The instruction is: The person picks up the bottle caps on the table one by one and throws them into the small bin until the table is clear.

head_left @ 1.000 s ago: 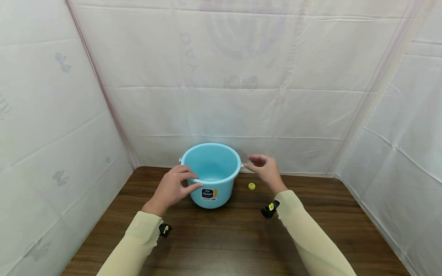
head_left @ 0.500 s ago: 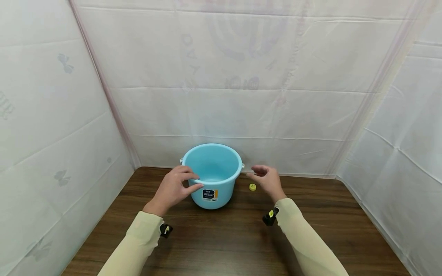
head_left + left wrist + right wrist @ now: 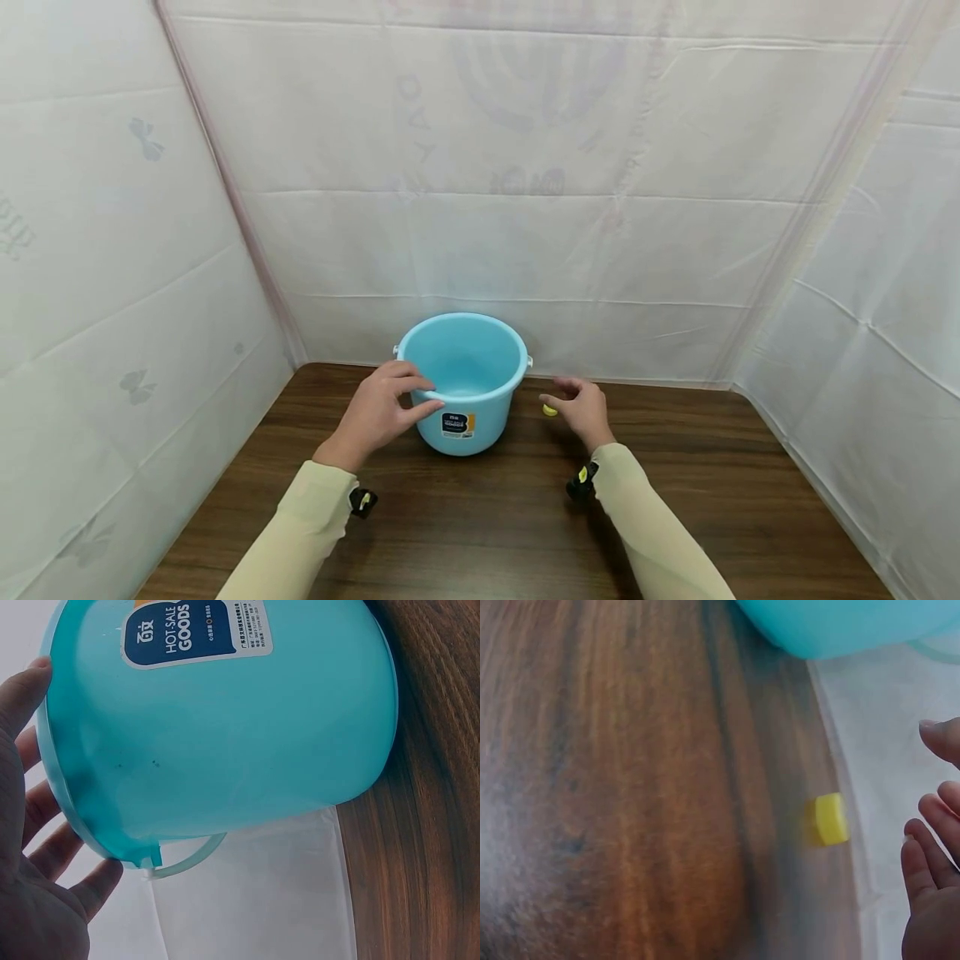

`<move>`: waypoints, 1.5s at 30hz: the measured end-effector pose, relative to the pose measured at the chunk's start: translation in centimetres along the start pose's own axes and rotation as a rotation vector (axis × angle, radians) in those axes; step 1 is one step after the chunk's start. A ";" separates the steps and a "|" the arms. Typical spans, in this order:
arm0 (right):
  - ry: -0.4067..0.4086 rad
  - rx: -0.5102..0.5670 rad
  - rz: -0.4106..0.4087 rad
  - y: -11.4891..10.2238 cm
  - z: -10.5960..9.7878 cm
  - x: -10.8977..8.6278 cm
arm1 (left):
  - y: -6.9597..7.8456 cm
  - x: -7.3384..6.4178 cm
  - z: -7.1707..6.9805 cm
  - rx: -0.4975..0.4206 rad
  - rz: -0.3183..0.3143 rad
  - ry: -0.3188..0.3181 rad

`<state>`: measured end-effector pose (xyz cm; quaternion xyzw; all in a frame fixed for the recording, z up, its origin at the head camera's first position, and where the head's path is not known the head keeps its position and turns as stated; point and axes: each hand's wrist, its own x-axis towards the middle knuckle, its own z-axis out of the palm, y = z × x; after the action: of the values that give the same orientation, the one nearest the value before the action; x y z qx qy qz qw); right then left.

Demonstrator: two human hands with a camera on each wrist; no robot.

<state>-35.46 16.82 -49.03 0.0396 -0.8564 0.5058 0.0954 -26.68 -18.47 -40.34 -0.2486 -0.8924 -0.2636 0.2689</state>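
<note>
A light blue plastic bucket [image 3: 491,423] stands upright at the back of the table, a dark label [image 3: 180,634] on its front. My left hand [image 3: 375,415] holds the bucket's near-left rim, thumb outside and fingers over the edge. Its handle [image 3: 191,859] hangs down behind, in the left wrist view. To the right of the bucket, my right hand [image 3: 588,414] hovers with thumb and fingers apart, holding nothing. Just below it a small round yellow cap [image 3: 832,819] lies on the table, partly hidden by the fingers in the head view.
The dark wood table [image 3: 480,533] meets a white sheet wall [image 3: 637,250] close behind the bucket and cap. More white sheeting hangs at the left [image 3: 112,292] and right [image 3: 885,333] sides.
My right hand has moved down and a little toward the table, from beside the bucket's rim to over the yellow cap. The left hand keeps its hold on the rim.
</note>
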 end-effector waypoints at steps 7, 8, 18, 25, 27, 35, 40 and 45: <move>-0.019 -0.070 0.055 1.2 0.3 -0.2 | 0.0 -0.1 0.1 -0.005 -0.012 -0.006; -0.023 -0.071 0.064 1.3 0.3 -0.3 | 0.0 -0.1 0.1 -0.005 -0.013 -0.006; -0.019 -0.118 0.067 2.5 0.9 0.0 | 0.0 -0.1 0.1 -0.006 -0.005 0.000; -0.013 -0.159 0.054 2.6 1.2 0.3 | 0.0 0.0 0.1 -0.007 -0.007 0.004; -0.010 -0.166 0.059 2.6 1.3 0.3 | 0.0 0.0 0.1 -0.008 -0.009 0.005; -0.001 -0.192 0.064 2.8 1.6 0.5 | 0.0 0.0 0.1 -0.011 -0.012 0.002; 0.008 -0.205 0.056 2.8 1.7 0.5 | -0.1 0.0 0.1 -0.013 -0.010 0.002; 0.006 -0.197 0.056 2.7 1.8 0.5 | -0.1 0.0 0.2 -0.008 -0.010 -0.001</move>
<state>-36.63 16.60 -52.11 0.0044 -0.9025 0.4217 0.0872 -26.82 -18.43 -40.48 -0.2457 -0.8926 -0.2685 0.2660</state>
